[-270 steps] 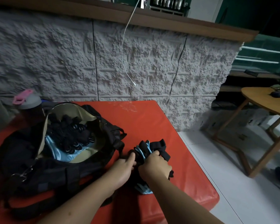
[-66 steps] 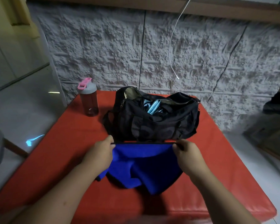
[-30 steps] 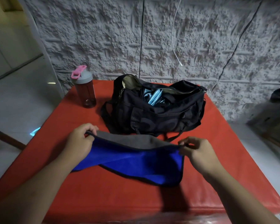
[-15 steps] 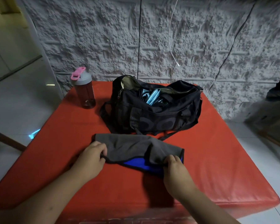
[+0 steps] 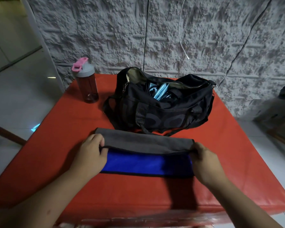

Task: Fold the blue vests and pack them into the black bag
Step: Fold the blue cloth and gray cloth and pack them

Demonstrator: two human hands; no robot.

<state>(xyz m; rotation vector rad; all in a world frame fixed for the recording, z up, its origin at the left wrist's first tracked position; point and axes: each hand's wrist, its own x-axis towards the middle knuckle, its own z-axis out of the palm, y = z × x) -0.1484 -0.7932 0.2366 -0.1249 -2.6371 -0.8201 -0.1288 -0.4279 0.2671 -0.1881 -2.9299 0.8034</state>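
Head view: blue vest [image 5: 146, 163] lies on bench [image 5: 237, 162] before black bag [image 5: 163, 106], folded edge pinched by left hand [image 5: 89, 155] and right hand [image 5: 204, 160]. Uneven release risks fold slipping open.

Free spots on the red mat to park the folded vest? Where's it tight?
Bare mat right of the right hand; bare strip near the front edge; bare patch left of the left hand, below the bottle. Tight: between vest and bag.
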